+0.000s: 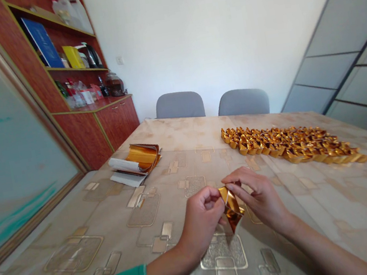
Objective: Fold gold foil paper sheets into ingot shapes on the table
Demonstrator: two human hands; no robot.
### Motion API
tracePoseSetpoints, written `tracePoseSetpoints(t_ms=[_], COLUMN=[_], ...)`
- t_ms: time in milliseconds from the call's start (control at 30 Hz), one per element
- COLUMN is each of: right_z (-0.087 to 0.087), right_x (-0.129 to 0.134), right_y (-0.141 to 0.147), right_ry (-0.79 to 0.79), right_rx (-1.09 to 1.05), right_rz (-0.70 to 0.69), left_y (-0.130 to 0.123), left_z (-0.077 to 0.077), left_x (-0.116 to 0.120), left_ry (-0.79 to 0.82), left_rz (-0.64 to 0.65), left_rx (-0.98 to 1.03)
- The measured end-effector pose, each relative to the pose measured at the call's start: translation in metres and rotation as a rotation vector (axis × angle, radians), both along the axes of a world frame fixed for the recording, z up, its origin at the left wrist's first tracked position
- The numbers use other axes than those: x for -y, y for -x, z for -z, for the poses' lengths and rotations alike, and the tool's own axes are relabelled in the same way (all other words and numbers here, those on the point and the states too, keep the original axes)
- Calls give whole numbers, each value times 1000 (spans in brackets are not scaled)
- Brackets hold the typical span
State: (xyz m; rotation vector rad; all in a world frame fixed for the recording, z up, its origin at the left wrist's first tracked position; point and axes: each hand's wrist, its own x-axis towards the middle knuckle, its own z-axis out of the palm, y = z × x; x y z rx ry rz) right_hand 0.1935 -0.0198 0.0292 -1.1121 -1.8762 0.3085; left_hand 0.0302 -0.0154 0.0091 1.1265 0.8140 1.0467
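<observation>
A partly folded piece of shiny gold foil paper (232, 208) is held between both hands above the near middle of the table. My left hand (203, 213) pinches its left side, fingers curled. At its upper right edge, the thumb and index finger of my right hand (257, 193) grip the paper. Its lower end hangs down in a point. A stack of gold foil sheets (144, 156), curled over and showing white backing, lies on the left part of the table. To the right, several rows of folded gold paper pieces (285, 142) sit close together.
A patterned cover lies over the table (174, 255). Two grey chairs (179, 105) stand at its far side. Behind on the left is a red-brown cabinet (94, 128) with bottles, a kettle and a glass jar (114, 84). Grey panels (333, 48) rise on the right.
</observation>
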Motion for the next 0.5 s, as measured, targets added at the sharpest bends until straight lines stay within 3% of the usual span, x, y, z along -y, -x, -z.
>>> tracePoseSetpoints(t_ms=[67,200,267,500], right_z=[0,-5,-5,3], right_x=[0,6,9,5], right_y=[-3,1,5,3], right_ry=[20,-5,-6,-5], right_rx=[-28,112,202,109], right_rz=[33,-135,-147,76], left_y=[0,3,5,2], left_z=[0,2,3,4], left_x=[0,-6,-9,-5], left_ry=[16,57,47,-45], left_rz=[21,-12,-28,-17], left_rx=[-2,64,82,-133])
